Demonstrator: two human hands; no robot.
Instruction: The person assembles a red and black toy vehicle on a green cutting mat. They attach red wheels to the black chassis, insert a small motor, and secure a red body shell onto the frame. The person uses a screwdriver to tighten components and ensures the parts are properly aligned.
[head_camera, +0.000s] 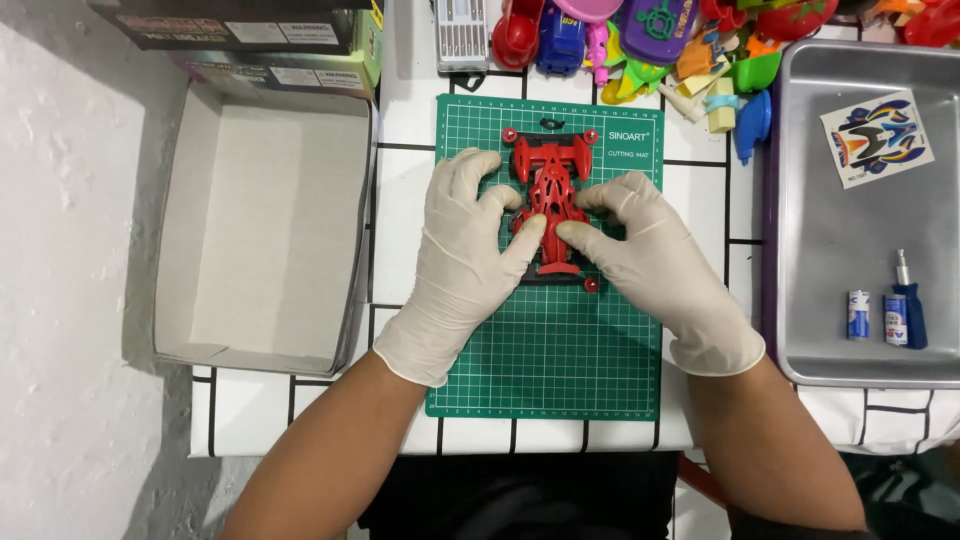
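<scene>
Red plastic toy race car body (551, 195) sits near the top of a green cutting mat (548, 350) on a white tiled table, seen from the head camera, with the gloved left hand (462, 255) and gloved right hand (655, 255) pressing on it from either side, fingers curled narrowly and thumbs meeting over its middle. Uneven thumb pressure could, I judge, tip the shell off its dark chassis or flick the small red wheel (591, 285) beside it off the mat. An empty cardboard box (262, 225) lies left, a metal tray (840, 260) right.
</scene>
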